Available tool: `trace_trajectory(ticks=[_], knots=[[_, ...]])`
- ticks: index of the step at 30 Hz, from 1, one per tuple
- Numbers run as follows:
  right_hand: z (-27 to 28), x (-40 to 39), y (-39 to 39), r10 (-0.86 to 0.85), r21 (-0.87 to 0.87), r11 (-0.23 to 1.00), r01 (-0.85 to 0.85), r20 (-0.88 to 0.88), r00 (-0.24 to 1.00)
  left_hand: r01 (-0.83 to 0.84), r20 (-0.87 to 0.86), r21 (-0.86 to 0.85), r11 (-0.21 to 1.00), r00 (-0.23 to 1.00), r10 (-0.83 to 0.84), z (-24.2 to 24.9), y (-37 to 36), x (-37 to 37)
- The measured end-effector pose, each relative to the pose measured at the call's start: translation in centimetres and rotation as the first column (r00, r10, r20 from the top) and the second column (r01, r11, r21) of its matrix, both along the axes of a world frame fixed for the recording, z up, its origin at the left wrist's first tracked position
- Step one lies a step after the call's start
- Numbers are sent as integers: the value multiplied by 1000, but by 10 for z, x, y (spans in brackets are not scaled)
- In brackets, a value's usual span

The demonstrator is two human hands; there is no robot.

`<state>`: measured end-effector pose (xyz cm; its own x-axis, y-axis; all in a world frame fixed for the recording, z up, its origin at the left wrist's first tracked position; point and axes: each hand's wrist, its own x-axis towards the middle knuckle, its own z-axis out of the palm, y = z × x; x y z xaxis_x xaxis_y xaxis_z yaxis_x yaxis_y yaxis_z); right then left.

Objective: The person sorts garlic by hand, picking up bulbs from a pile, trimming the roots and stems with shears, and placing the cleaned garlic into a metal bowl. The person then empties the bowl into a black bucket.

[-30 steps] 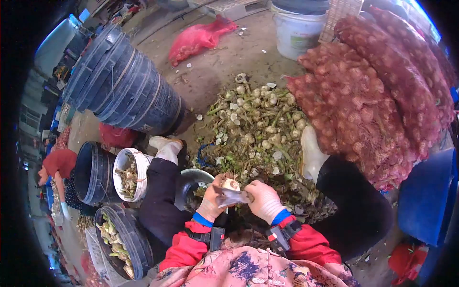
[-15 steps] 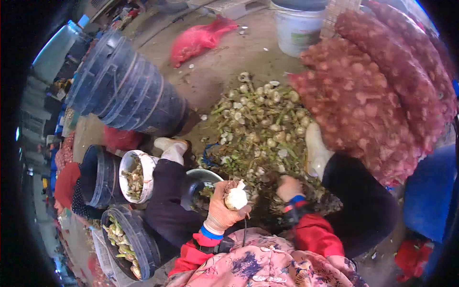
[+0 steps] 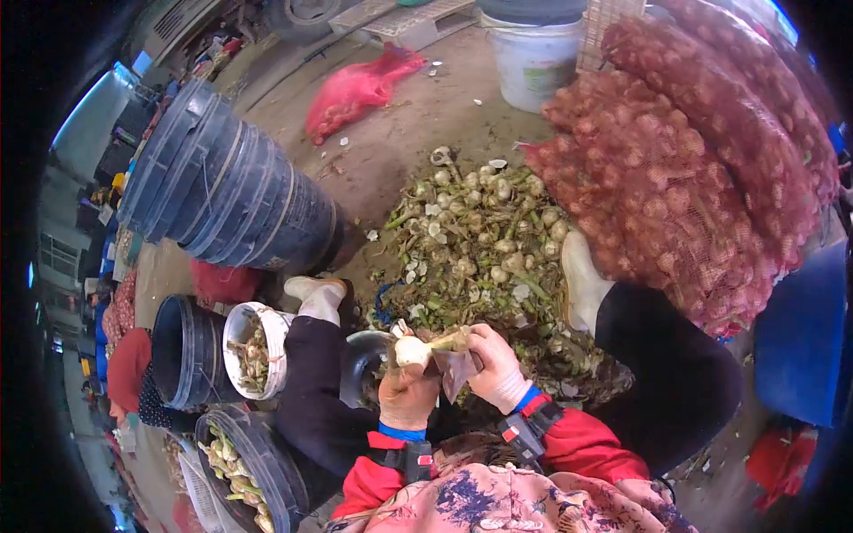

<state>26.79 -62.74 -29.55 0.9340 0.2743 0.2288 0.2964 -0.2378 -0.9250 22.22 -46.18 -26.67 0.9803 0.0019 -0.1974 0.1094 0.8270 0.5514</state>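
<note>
My left hand (image 3: 409, 400), in a glove, is closed around a garlic bulb (image 3: 411, 352) with a pale round head and a stem pointing right. My right hand (image 3: 498, 366) meets it at the stem's end and grips a knife (image 3: 457, 371) with a short, broad, dull blade that hangs below the stem; the handle is hidden in the fingers. Just behind my left hand a metal bowl (image 3: 354, 364) shows in part. Beyond both hands lies a heap of garlic (image 3: 484, 235) with stems and loose peel, between my boots.
Red mesh sacks of garlic (image 3: 657, 186) rise at the right. Stacked dark buckets (image 3: 235, 182) lean at the left. Beside my left leg stand a white bucket (image 3: 283, 351) of trimmings and a dark bucket (image 3: 289, 471) with garlic. A blue container (image 3: 800, 329) stands at the right.
My right hand has come up from the heap to the garlic in my left hand, the knife now showing. The bulb has turned so its stem points right.
</note>
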Motion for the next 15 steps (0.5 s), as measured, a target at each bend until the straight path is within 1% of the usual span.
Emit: trace_trajectory(ticks=[1,2,3,4,5,6,7,8,9,10,11,12,13,14,15], knots=[[-11,1,-1,53,64,997,-45,-121,991,-36,-37,13,999,999,36,-3,-3,0],[-42,0,-4,10,-79,996,-27,-219,976,-69,-82,31,997,994,72,-6,-4,-5],[-75,-3,-15,-31,-131,991,-31,-442,897,22,-17,-74,997,1000,-24,-13,7,-5],[-105,-4,-23,-78,-178,983,-45,-628,774,27,-7,-69,997,1000,-27,-7,13,-3],[-130,-3,-25,-73,-176,983,-49,-625,777,19,-3,-22,1000,1000,-19,1,17,-4],[-153,-4,-27,-238,-259,961,93,-612,754,6,-5,20,1000,1000,-6,4,21,-8],[-165,-4,-32,-400,-343,910,231,-585,706,-42,-190,118,992,980,64,-11,38,-19],[-157,-1,-34,-400,-350,909,225,-585,706,184,-339,286,940,937,-80,-7,58,-18],[-137,5,-34,-344,-195,936,294,-688,639,363,-403,773,520,914,-39,-42,91,-30],[-130,10,-35,-266,-44,927,373,-777,571,431,-430,893,-133,902,33,-39,89,-24],[-147,13,-32,-301,-94,920,380,-791,532,561,-554,675,-479,814,174,-36,88,-20],[-150,10,-31,-302,-99,921,377,-794,528,567,-559,673,-476,810,175,-41,81,-5],[-138,10,-26,-304,-39,898,438,-775,554,511,-502,804,-303,857,115,-43,74,12],[-132,11,-22,-310,23,868,495,-754,578,434,-429,894,-112,901,71,-35,59,36],[-129,11,-20,-319,13,872,489,-741,590,391,-390,920,19,913,124,-29,36,61]])
